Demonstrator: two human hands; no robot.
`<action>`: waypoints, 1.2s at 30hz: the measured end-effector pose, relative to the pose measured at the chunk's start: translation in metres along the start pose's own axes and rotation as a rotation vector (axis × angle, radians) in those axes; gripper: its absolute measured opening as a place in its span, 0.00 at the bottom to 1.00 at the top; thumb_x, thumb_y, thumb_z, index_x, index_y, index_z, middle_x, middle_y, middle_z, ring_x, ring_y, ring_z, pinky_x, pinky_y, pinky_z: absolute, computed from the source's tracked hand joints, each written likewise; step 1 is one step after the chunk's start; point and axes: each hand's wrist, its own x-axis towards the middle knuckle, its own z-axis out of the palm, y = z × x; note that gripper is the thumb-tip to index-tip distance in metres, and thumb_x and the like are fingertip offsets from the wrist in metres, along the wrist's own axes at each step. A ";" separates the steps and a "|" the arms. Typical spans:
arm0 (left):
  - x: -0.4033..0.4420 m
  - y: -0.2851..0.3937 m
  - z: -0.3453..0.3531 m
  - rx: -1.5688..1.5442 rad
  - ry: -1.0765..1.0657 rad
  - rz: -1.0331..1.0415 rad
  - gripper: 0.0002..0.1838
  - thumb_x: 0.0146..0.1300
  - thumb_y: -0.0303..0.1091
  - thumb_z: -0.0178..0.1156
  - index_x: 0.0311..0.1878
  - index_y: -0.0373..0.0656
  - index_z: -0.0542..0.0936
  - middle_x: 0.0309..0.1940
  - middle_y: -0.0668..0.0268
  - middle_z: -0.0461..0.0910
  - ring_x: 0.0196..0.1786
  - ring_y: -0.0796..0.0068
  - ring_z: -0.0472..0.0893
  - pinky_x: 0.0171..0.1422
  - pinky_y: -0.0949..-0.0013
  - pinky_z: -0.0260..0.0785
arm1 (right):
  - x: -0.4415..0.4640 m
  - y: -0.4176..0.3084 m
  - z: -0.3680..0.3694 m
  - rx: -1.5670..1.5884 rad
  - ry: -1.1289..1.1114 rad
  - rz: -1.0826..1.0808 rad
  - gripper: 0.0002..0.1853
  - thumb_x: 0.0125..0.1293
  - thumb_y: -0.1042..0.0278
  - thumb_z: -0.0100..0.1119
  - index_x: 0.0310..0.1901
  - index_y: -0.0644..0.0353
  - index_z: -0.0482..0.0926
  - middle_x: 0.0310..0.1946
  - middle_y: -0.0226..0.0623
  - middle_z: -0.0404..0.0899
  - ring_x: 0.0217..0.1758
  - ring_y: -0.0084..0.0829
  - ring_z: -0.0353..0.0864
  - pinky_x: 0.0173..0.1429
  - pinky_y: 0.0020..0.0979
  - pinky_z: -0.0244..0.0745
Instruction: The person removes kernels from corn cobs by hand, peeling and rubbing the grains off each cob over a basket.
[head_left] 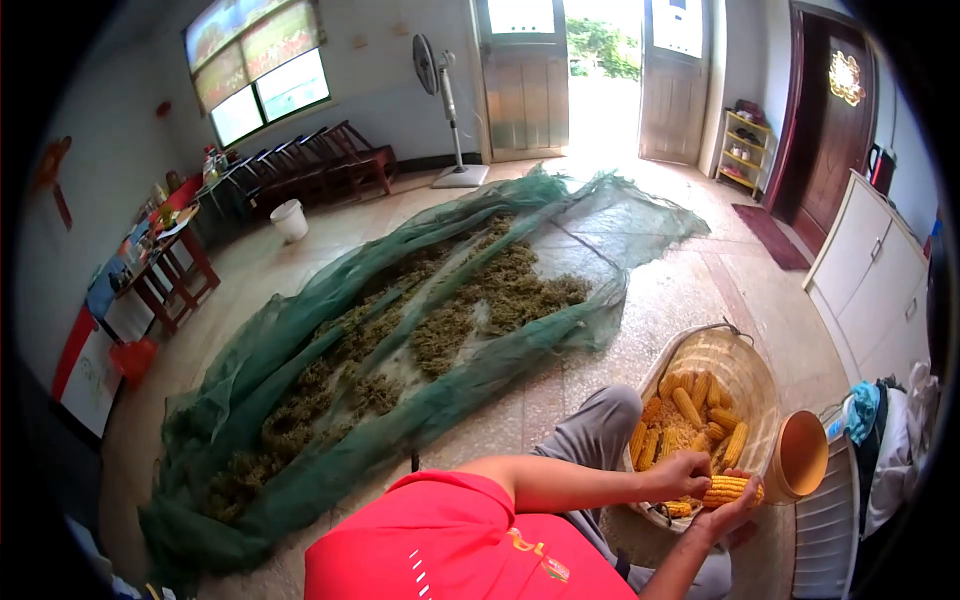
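Over the near edge of a woven basket (757, 385), my right hand (722, 520) cradles a yellow corn cob (728, 490) from below. The fingers of my left hand (682, 474) are curled closed against the cob's left end; the thumb is partly hidden. Rows of kernels still cover the part of the cob that shows. Inside the basket, several whole corn cobs (686, 406) lie on loose kernels (676, 437). An orange-tan round container (804, 453), its mouth facing up, stands against the basket's right side.
A green net (410, 412) with dried plant matter (440, 335) spreads across the floor to the left. My bent knee (612, 410) is beside the basket. White cabinet (868, 265) and piled clothes (885, 440) stand at right. A fan (455, 120) and white bucket (289, 221) are farther back.
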 end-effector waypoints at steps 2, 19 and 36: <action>-0.005 0.004 -0.003 0.113 0.020 0.100 0.07 0.55 0.28 0.64 0.33 0.37 0.75 0.26 0.59 0.78 0.32 0.68 0.79 0.37 0.65 0.70 | -0.003 0.001 0.001 0.015 -0.012 -0.008 0.15 0.68 0.57 0.55 0.40 0.62 0.71 0.33 0.37 0.75 0.36 0.29 0.77 0.41 0.30 0.77; -0.022 -0.003 0.008 0.353 -0.042 0.305 0.09 0.57 0.30 0.60 0.40 0.38 0.78 0.33 0.53 0.78 0.36 0.55 0.79 0.39 0.60 0.70 | -0.020 0.002 -0.012 0.071 0.046 0.216 0.23 0.65 0.46 0.47 0.44 0.60 0.77 0.39 0.40 0.79 0.39 0.38 0.80 0.42 0.38 0.78; -0.035 -0.012 0.002 0.194 0.018 0.036 0.06 0.63 0.29 0.60 0.35 0.36 0.75 0.22 0.68 0.72 0.26 0.81 0.70 0.31 0.73 0.65 | -0.045 0.006 -0.018 0.377 0.192 0.272 0.10 0.61 0.65 0.61 0.37 0.62 0.73 0.29 0.36 0.76 0.29 0.33 0.79 0.34 0.36 0.81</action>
